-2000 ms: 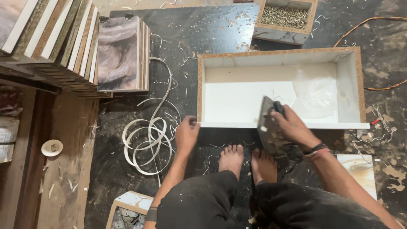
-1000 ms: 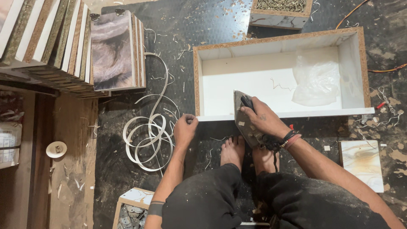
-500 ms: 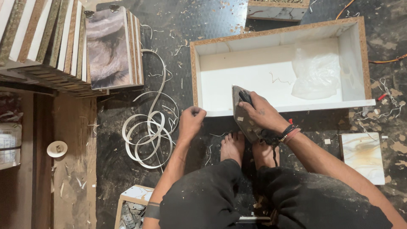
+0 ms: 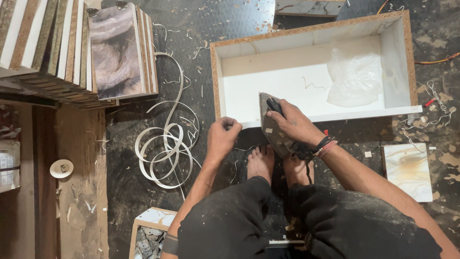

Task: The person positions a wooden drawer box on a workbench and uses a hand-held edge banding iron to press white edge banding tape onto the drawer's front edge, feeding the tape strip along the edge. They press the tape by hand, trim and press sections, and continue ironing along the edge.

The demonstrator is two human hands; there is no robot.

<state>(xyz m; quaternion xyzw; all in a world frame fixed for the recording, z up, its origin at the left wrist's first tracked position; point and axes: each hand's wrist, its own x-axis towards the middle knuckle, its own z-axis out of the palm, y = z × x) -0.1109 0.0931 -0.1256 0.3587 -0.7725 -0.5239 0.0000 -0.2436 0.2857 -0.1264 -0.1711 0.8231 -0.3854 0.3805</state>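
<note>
We look down on an open white box (image 4: 268,91) with raw chipboard edges, lying on the dark floor (image 4: 239,24) with its open side up, and we place everything else by it. Inside, a crumpled clear plastic bag (image 4: 357,79) lies toward its right end and a thin curl of trimmed strip (image 4: 311,86) sits near the middle; the rest of its white bottom is bare.

Our right hand (image 4: 292,124) is wrapped tight around the handle of a flat iron (image 4: 269,125), which rests tilted on the box's near edge, left of that edge's middle. Our left hand (image 4: 223,136) is curled into a loose fist just left of the iron, at the near left corner of the box; we cannot tell whether it pinches anything. Our bare feet (image 4: 261,163) stand just below the near edge, under the iron.

Left of the box, a loose coil of white edge banding (image 4: 165,153) sprawls on the floor. Farther left and up, a stack of laminated boards (image 4: 72,48) leans on edge, one showing a marbled face. Right of the box's near corner lies a small marbled panel (image 4: 407,170). Below the coil, another small box (image 4: 148,232) holds pale offcut pieces. Beyond the box's far edge, part of a further panel (image 4: 309,7) shows.
</note>
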